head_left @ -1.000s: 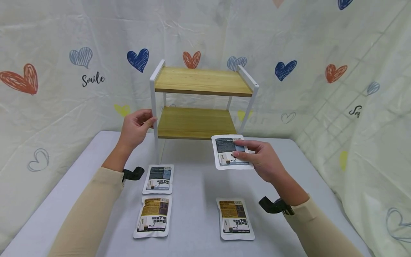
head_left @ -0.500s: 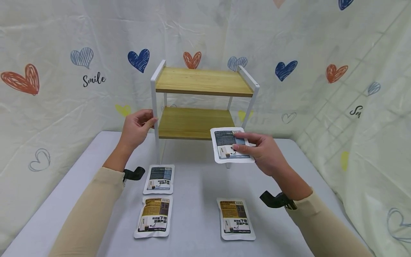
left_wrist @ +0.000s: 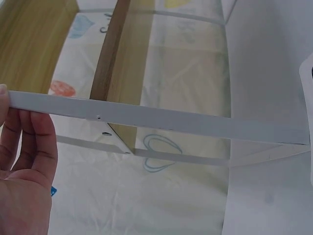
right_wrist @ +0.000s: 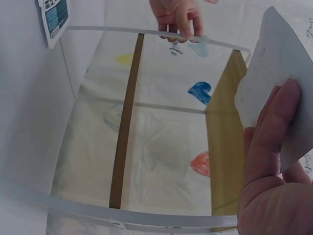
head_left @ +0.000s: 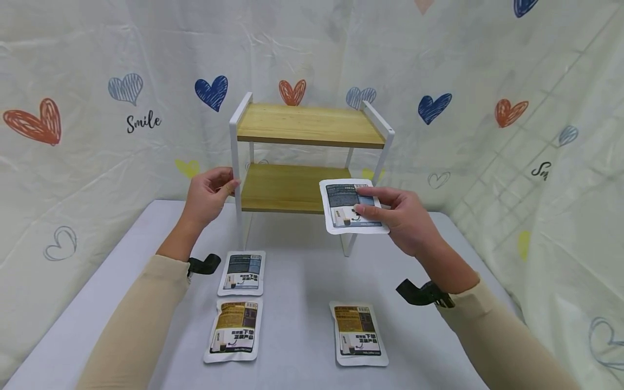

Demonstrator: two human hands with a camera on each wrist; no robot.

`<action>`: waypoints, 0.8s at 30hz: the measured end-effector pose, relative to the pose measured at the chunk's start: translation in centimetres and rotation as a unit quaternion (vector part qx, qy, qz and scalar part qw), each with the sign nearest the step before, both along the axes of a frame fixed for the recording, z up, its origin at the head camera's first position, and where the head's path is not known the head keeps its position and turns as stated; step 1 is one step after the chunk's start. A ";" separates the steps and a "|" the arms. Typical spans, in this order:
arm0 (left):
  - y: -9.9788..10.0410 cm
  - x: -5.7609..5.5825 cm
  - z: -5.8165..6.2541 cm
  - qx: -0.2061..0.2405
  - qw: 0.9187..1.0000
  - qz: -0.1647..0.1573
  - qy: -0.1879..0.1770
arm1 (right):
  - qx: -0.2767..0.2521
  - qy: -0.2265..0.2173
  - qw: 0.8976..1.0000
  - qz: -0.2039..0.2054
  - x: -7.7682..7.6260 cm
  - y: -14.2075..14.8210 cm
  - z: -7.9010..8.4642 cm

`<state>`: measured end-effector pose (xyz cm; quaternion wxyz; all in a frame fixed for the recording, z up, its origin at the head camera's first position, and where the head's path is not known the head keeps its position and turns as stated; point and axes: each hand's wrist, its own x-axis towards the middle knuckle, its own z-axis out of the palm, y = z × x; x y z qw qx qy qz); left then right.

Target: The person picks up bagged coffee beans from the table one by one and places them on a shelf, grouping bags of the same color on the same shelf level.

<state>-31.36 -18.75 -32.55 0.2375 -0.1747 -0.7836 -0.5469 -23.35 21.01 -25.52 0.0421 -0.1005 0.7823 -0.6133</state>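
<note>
Basically, the packet (head_left: 343, 205) is in midair, in front of the right part of the lower shelf (head_left: 283, 187), tilted, label side up. Right hand (head_left: 407, 219) pinches its right edge, thumb over fingers. Left hand (head_left: 207, 195) grips the left front post (head_left: 235, 154) of the rack (head_left: 312, 125). To do it well: hold the pinch near the rim, lift the far edge clear of the board's front, don't knock the right-hand post, and brace the rack lightly without pulling. Pouch should flex a bit, I'd guess.

Pale table (head_left: 292, 330) underneath: blue pouch (head_left: 242, 273) near the rack's left foot, brown pouch (head_left: 234, 331) just below it, another brown pouch (head_left: 359, 337) on the right. White sheet (head_left: 161, 49) printed with hearts hangs behind.
</note>
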 end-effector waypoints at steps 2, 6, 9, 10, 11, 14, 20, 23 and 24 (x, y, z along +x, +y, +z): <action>0.0 0.0 0.0 0.001 1.000 -0.002 0.000 | -0.002 0.003 1.000 -0.001 -0.1 0.0 0.4; 0.1 0.1 0.1 0.006 1.000 -0.006 0.000 | -0.027 0.013 1.000 0.008 0.0 0.0 1.2; 0.1 0.2 0.1 0.007 1.000 -0.006 0.002 | -0.051 0.011 0.998 0.016 0.1 -0.1 1.8; 0.1 0.2 0.1 0.007 1.000 -0.006 0.002 | -0.058 0.010 0.998 0.018 0.1 -0.1 2.0; 0.1 0.2 0.1 0.007 1.000 -0.006 0.003 | -0.064 0.007 0.998 0.021 0.1 0.0 2.2; 0.1 0.1 0.1 0.010 1.000 -0.008 0.004 | -0.077 0.004 0.997 0.031 0.1 0.0 2.6; 0.0 -0.1 -0.1 0.013 1.000 -0.013 -0.001 | -0.098 0.013 0.994 0.046 -0.2 0.0 3.4; 0.0 -0.1 -0.1 0.012 1.000 -0.012 0.000 | -0.107 0.010 0.993 0.043 -0.4 0.0 3.9; 0.0 -0.1 -0.1 0.012 1.000 -0.011 0.000 | -0.111 0.008 0.993 0.042 -0.5 0.0 4.0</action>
